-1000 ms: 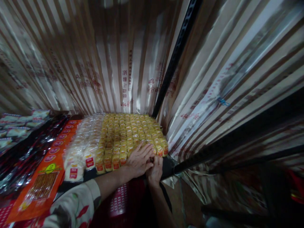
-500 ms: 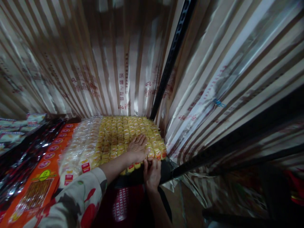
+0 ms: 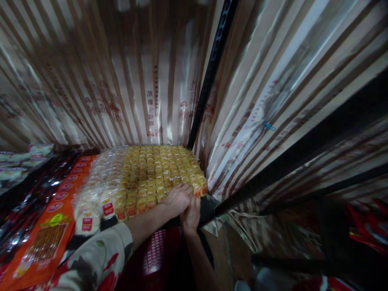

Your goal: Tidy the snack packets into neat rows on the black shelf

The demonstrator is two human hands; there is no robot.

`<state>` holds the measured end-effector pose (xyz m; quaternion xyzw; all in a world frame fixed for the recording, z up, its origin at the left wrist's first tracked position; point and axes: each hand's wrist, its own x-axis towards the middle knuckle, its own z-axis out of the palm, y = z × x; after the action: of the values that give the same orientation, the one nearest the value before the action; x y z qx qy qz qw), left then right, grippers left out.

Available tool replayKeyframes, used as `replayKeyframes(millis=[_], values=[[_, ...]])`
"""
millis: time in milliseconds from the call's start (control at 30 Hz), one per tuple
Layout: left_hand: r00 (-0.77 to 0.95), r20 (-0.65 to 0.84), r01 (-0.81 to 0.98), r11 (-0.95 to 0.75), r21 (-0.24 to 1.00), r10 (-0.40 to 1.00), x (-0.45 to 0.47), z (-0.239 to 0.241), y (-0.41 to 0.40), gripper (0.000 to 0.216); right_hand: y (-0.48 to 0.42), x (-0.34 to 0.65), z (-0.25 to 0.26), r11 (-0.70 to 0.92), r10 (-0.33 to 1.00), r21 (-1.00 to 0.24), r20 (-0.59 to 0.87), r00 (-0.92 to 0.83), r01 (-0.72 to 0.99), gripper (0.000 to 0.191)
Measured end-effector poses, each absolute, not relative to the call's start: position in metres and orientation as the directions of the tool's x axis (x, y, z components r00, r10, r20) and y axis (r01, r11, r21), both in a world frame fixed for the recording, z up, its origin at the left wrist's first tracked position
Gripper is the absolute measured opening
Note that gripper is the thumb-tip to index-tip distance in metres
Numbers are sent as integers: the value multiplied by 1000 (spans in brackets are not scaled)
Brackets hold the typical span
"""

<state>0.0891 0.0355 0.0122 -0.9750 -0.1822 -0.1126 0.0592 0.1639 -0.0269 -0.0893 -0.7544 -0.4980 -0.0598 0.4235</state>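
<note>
My left hand (image 3: 179,199) lies at the front edge of the rows of small yellow wrapped snack packets (image 3: 151,173), towards their right end. Its fingers are bent and pressed together. Just below and touching it, my right hand (image 3: 190,215) is closed, its knuckles up against the shelf's front edge. Whatever lies between the two hands is hidden by them. A few yellow packets with red labels show just right of the fingers. Clear film glints over the rows.
White wrapped packets (image 3: 106,173) stand left of the yellow ones, then an orange bag of brown sticks (image 3: 57,218) and dark shiny packs (image 3: 33,198). A black upright post (image 3: 209,76) and a slanting black bar (image 3: 281,161) frame the right side. Pleated printed sheeting (image 3: 136,81) hangs behind.
My left hand has drawn back from lying flat on top of the yellow packets to the front edge, its fingers now bent. The right hand stays beneath it. The view has shifted slightly.
</note>
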Motion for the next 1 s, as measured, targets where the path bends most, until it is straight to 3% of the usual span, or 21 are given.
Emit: replayKeyframes(millis=[200,400,633,767,900,1000], values=[[897,273,386,-916,-107,346,83,-5,38,29,-36,165,-79,-43,682,-668,524,510,743,22],[897,292,385,-912,-145,332,83,-7,36,31,-35,181,-65,-59,443,-771,550,709,635,40],[884,323,392,-912,-119,337,83,-6,36,29,-2,186,-72,-98,548,-796,458,700,598,61],[866,333,398,-917,-10,372,83,-9,39,29,8,187,-94,-135,551,-764,471,689,631,64],[836,349,374,-905,204,424,81,-5,40,28,14,185,-101,-160,514,-733,510,690,662,65],[766,349,418,-830,369,540,81,5,44,26,19,177,-96,-182,451,-742,521,725,646,63]])
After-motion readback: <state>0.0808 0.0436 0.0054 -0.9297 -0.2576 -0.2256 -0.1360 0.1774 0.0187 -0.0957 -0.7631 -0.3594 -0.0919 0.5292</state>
